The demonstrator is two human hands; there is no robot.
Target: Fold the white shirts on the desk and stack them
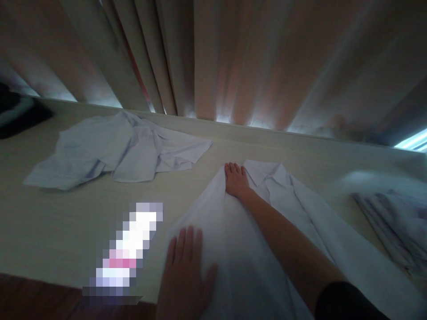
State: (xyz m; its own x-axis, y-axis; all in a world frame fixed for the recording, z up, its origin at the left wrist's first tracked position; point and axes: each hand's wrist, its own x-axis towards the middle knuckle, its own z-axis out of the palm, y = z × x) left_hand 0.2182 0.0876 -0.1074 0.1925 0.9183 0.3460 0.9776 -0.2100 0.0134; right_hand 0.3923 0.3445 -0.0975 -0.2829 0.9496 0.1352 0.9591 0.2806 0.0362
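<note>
A white shirt (267,231) lies on the table (66,231), collar far, long axis running near to far. Right hand (236,180) presses flat by the collar; left hand (185,271) rests open, fingers spread, on the near left edge, seemingly gripping nothing.

This looks like a room in a home or lodging, dim and lit mostly from behind drawn curtains (253,58) that hang in heavy folds along the far side. A pale wood-grain desk (56,222) runs beneath them. White collared shirts lie on it: one spread flat near the middle (273,186), one crumpled at far left (113,149), and a folded pile at right (393,222).
</note>
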